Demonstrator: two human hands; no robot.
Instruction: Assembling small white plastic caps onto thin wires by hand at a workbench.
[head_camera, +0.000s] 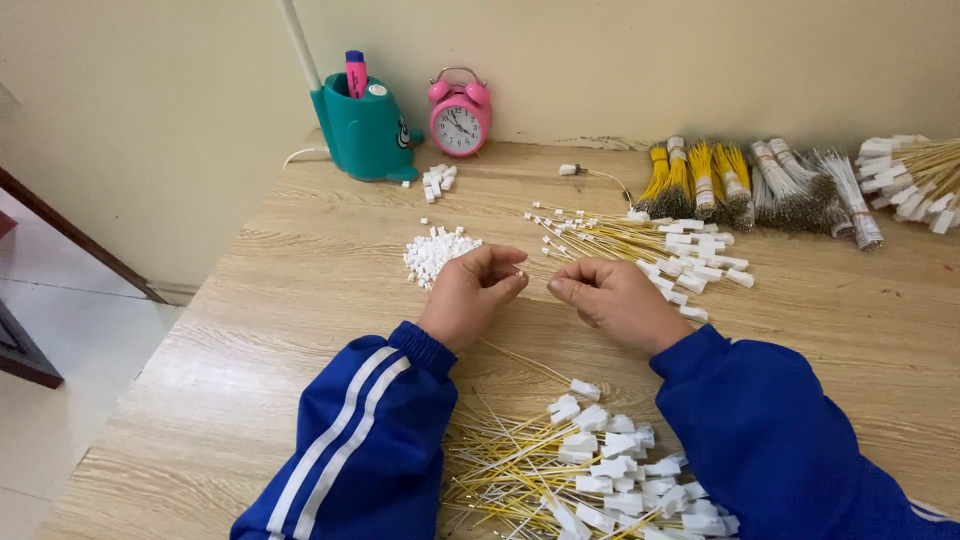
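Note:
My left hand (472, 290) pinches a small white plastic connector (518, 270) at its fingertips. My right hand (612, 298) faces it a few centimetres away, fingers curled; it seems to pinch a thin yellow wire, though the wire is hard to see. A heap of small white connectors (437, 250) lies just beyond my left hand. Loose yellow wires with white plugs (640, 243) lie beyond my right hand. A pile of yellow wires fitted with white plugs (585, 468) lies near me, between my blue sleeves.
Bundles of yellow and grey wires (745, 190) line the back right of the wooden table (300, 300). A teal pen holder (365, 130) and a pink alarm clock (459, 117) stand by the wall. The table's left edge drops to a tiled floor.

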